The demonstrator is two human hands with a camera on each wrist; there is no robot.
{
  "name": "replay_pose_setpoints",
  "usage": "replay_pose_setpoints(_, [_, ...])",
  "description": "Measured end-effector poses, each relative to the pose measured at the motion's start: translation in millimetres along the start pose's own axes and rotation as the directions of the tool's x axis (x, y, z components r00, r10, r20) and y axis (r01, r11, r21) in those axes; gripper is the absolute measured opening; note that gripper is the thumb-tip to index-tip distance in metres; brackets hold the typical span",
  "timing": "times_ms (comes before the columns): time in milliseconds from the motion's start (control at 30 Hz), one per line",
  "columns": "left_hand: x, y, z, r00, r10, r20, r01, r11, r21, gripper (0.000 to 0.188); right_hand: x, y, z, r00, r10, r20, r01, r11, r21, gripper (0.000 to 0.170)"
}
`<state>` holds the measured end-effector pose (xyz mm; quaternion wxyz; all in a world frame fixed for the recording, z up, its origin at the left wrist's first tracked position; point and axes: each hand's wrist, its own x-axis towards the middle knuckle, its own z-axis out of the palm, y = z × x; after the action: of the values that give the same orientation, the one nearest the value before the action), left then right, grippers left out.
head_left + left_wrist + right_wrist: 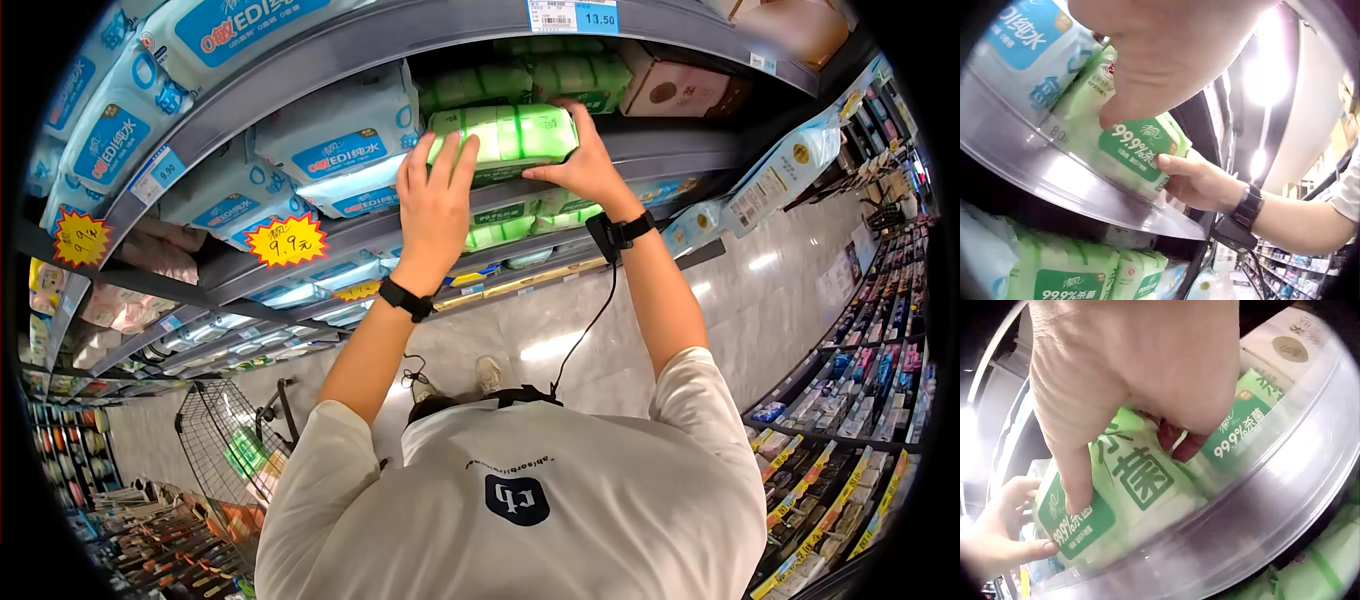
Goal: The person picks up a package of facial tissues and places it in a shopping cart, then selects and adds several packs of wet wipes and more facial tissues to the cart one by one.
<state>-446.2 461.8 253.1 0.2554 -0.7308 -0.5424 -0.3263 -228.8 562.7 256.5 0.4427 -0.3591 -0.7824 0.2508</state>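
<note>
A green and white pack of wet wipes sits at the front of a grey shelf, between both hands. My left hand holds its left end, with the thumb against the printed front in the right wrist view. At the other end, my right hand grips the corner, its thumb on the front and its fingers reaching round the side. The left wrist view shows the pack's dark green label facing out, just behind the clear shelf lip. More green packs lie behind it.
Blue wipes packs fill the shelf to the left. A pinkish box stands at the right. Further green packs are on the shelf below. A wire shopping cart stands at lower left, and a product strip hangs at right.
</note>
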Motion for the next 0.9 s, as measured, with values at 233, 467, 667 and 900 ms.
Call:
replay_pose_setpoints(233, [-0.3, -4.2, -0.1, 0.986, -0.117, -0.119, 0.076, 0.950, -0.302, 0.095, -24.2, -33.6, -25.2, 0.804, -0.592, -0.053, 0.562, 0.786, -0.259, 0.072])
replay_pose_setpoints(467, [3.3, -0.4, -22.7, 0.965, -0.233, -0.121, -0.072, 0.212, -0.975, 0.098, -61.0, -79.0, -27.6, 0.929, -0.301, -0.217, 0.332, 0.935, 0.122, 0.081])
replay_pose_setpoints(667, [-72.5, -12.3, -42.2, 0.820, -0.424, 0.385, 0.477, 0.135, -0.868, 0.077, -95.1, -65.9, 51.4, 0.986, 0.166, -0.004, -0.131, 0.792, 0.597, 0.094])
replay_pose_setpoints(900, [-178.4, -75.3, -117.4, 0.570, -0.732, 0.373, 0.552, 0.004, -0.834, 0.067, -93.6, -121.9, 174.5, 0.963, 0.024, 0.268, -0.191, 0.764, 0.616, 0.082])
